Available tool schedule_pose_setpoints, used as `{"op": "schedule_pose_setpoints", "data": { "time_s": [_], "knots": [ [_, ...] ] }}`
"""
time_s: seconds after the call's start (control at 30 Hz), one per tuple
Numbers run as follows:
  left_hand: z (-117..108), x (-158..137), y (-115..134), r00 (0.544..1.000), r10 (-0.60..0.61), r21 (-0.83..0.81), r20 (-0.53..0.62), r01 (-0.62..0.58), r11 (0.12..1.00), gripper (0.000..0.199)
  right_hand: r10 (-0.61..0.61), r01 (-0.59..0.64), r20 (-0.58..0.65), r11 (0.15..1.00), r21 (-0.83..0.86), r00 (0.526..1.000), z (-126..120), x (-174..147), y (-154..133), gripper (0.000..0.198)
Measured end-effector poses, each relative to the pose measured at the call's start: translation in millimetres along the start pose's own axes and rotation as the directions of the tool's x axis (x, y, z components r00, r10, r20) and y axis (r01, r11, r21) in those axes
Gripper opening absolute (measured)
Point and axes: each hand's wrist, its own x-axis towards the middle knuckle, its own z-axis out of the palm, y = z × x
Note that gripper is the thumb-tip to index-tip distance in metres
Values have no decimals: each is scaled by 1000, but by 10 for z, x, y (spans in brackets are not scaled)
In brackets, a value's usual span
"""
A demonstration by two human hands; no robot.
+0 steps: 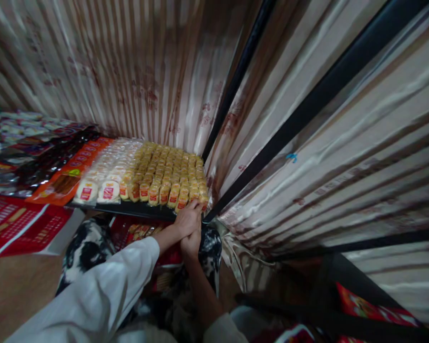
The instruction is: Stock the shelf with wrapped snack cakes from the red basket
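My left hand point(187, 220) reaches over the front right corner of the shelf, its fingers curled against the end packet in the rows of yellow wrapped snacks point(164, 171). Just below it, and partly covered by it, is my right hand point(191, 245), closed, with its fingertips close to the same packet. What the right fingers hold is hidden. The yellow packets stand upright in tight rows, with red labels on the front ones. To their left lie two rows of white round snacks point(108, 191) in clear wrap.
An orange snack bag point(69, 174), dark glossy packs point(53, 157) and a red printed package point(17, 226) are at the left. Black frame bars point(293, 119) rise from the black shelf point(143, 209), against pleated curtains point(157, 57). Red packages point(375, 309) lie at lower right.
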Motion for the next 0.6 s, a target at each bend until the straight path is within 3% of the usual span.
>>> {"op": "schedule_pose_setpoints", "data": {
  "time_s": [0.23, 0.37, 0.43, 0.5, 0.6],
  "knots": [
    [-80, -195, 35, 998, -11, -65, -54, 8, 998, 36, -64, 64, -9, 998, -14, 998, -14, -64, -9, 51],
    [-116, -549, -66, 986, -31, -137, -164, 8, 991, 32, 41, -41, 6, 999, -10, 999, 29, -290, -91, 38],
    [-131, -779, -154, 981, -72, -169, -180, 41, 985, 30, 95, -95, 160, 995, -9, 983, 69, -427, -146, 32],
    [-141, -1005, -274, 984, -106, -182, -143, 79, 980, 30, 119, -124, 343, 992, -7, 932, 123, -525, -194, 27],
    [-133, -1246, -536, 981, -191, -182, -33, 182, 966, 29, 118, -142, 586, 990, -5, 802, 239, -557, -228, 23]
  ]
}}
